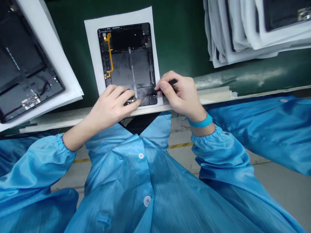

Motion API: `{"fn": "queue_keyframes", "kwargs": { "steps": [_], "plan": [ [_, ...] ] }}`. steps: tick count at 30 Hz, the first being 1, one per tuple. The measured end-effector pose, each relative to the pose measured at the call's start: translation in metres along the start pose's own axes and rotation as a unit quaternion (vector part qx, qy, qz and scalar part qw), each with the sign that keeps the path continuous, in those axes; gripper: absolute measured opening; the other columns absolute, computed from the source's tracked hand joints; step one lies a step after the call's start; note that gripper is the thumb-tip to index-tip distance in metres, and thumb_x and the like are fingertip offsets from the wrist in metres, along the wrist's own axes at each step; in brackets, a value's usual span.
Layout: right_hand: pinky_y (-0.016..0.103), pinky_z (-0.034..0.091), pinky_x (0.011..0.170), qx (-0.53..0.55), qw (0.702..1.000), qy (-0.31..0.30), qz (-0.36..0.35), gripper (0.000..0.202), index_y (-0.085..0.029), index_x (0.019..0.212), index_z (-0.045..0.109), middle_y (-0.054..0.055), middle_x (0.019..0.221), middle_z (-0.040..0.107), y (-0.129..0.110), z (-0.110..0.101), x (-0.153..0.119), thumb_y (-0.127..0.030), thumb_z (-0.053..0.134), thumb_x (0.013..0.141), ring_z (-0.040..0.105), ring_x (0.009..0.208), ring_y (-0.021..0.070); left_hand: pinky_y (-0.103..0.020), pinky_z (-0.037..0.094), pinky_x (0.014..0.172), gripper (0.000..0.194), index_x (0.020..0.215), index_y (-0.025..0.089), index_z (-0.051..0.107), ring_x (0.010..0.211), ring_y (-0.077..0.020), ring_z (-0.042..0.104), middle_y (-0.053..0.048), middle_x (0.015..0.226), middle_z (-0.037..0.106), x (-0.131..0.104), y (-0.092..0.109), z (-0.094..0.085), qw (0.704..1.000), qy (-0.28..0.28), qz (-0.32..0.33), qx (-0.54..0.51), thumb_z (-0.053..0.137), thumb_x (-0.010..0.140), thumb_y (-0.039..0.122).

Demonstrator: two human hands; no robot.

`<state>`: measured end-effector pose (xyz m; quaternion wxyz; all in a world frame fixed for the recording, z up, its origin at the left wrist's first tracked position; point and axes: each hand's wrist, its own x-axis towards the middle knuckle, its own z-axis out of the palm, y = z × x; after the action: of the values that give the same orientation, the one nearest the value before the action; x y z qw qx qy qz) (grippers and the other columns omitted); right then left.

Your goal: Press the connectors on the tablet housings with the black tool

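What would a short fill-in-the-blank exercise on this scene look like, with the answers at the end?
1. The wristband is on the person's ____ arm.
2. The open device lies on paper coloured ____.
3. The slim tool pinched in the right hand is coloured ____.
4. Down the front of the person's coat, ____ round buttons show.

Missing words: right; white; black; two.

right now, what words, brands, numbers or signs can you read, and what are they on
None can be read.
White marks along the middle of the central open tablet chassis: possibly print, too small to read.
Similar marks on the left open tablet chassis: too small and blurred.
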<state>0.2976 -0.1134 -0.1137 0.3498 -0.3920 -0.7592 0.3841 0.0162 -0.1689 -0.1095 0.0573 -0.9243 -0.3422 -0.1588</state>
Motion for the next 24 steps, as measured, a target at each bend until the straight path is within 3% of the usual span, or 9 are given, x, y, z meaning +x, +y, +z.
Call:
{"fn": "queue_keyframes", "kwargs": {
  "steps": [8, 13, 19, 24],
  "plan": [
    [0.052, 0.057, 0.107, -0.056, 0.996, -0.054, -0.034, 0.057, -0.028, 0.094, 0.07, 0.005, 0.09, 0.069, 0.007, -0.001, 0.009, -0.076, 0.046, 0.114, 0.071, 0.097, 0.0281, -0.053, 0.056, 0.091, 0.028, 0.136, 0.033, 0.079, 0.121, -0.0356, 0.072, -0.014, 0.136, 0.078, 0.001, -0.009, -0.002, 0.998, -0.058, -0.006, -0.029, 0.056, 0.12, 0.036],
    [0.057, 0.057, 0.109, -0.053, 0.998, -0.03, -0.032, 0.054, -0.028, 0.092, 0.069, 0.005, 0.086, 0.066, 0.01, -0.003, 0.002, -0.074, 0.049, 0.113, 0.07, 0.099, 0.0301, -0.056, 0.056, 0.102, 0.035, 0.143, 0.036, 0.08, 0.134, -0.0386, 0.068, -0.015, 0.148, 0.073, -0.003, -0.021, 0.001, 0.995, -0.055, -0.01, -0.081, 0.056, 0.12, 0.047],
    [0.056, 0.062, 0.105, -0.004, 0.999, 0.025, 0.021, 0.053, -0.03, 0.098, 0.069, 0.006, 0.096, 0.073, -0.013, 0.022, -0.012, -0.074, 0.045, 0.115, 0.073, 0.099, 0.0286, -0.066, 0.052, 0.116, 0.039, 0.146, 0.039, 0.08, 0.15, -0.043, 0.06, -0.013, 0.155, 0.068, -0.002, -0.03, 0.001, 0.984, -0.103, -0.031, -0.141, 0.055, 0.119, 0.051],
    [0.054, 0.063, 0.105, 0.025, 0.998, 0.021, 0.057, 0.051, -0.03, 0.098, 0.069, 0.006, 0.097, 0.074, -0.02, 0.034, -0.015, -0.073, 0.047, 0.115, 0.075, 0.098, 0.0278, -0.066, 0.057, 0.107, 0.042, 0.144, 0.034, 0.08, 0.142, -0.0438, 0.065, -0.017, 0.152, 0.072, 0.003, -0.033, -0.002, 0.988, -0.094, 0.011, -0.121, 0.052, 0.12, 0.052]
  ]
}}
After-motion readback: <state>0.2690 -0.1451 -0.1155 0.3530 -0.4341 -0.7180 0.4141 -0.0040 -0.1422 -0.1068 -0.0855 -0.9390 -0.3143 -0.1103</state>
